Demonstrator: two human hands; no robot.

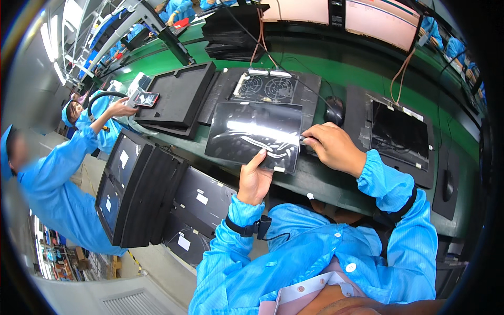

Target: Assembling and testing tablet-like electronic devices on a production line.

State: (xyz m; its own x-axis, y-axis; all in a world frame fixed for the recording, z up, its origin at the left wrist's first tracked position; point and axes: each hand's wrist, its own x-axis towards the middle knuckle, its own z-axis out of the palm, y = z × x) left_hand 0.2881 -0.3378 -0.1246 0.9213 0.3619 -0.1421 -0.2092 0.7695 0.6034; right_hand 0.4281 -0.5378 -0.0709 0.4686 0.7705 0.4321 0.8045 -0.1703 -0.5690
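Head view, glossy dark panel [254,135] between both hands, left grip [254,179] clamped on near edge, right grip [329,147] pinching right edge

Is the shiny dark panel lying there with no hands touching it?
No. The left hand holds the glossy dark panel at its near edge, and the right hand grips its right edge.

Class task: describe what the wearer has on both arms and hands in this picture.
Both arms wear bright blue smock sleeves with gathered elastic cuffs. The left hand and right hand are bare, ungloved. A black wrist strap with a thin black cable circles the left cuff.
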